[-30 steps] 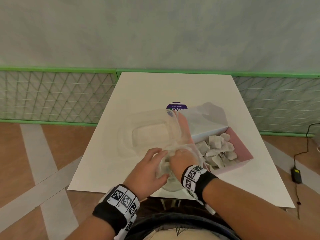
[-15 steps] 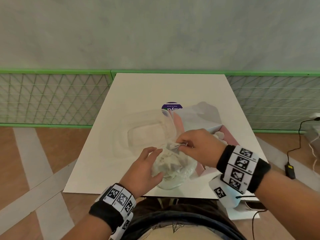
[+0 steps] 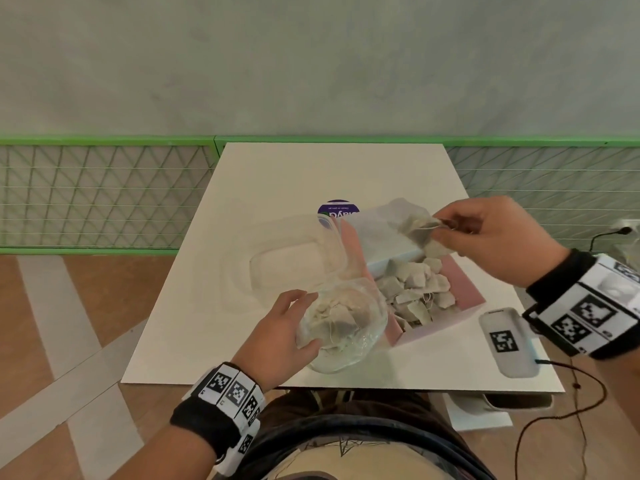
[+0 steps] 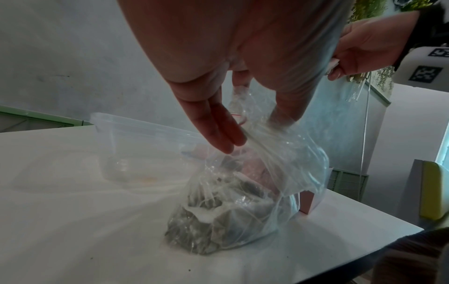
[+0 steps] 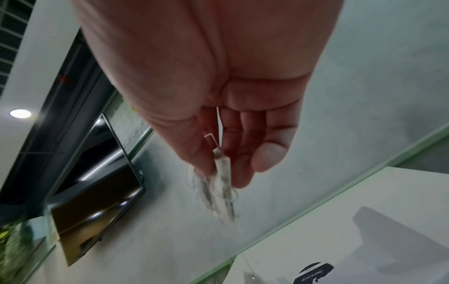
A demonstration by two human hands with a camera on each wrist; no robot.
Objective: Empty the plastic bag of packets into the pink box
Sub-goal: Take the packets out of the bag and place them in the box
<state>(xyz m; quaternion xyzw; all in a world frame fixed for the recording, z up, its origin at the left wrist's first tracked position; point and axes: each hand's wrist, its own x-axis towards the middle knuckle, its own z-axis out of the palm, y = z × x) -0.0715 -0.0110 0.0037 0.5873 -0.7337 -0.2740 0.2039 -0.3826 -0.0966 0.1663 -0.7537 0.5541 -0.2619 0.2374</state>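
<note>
While the left hand [image 3: 277, 336] grips the crinkled clear plastic bag [image 3: 341, 323], the right hand [image 3: 485, 237], pinching pale paper packets [image 3: 420, 225], should release them low over the pink cardboard box [image 3: 464, 284].

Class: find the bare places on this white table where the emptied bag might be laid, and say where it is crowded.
Bare: the white table beyond the purple sticker, and its left edge beside the clear container. Crowded: the near right, with plastic bag, pink box and tagged white device.

Black wristbands [image 3: 207, 415] w/ white b&w tag blocks, both wrists.
</note>
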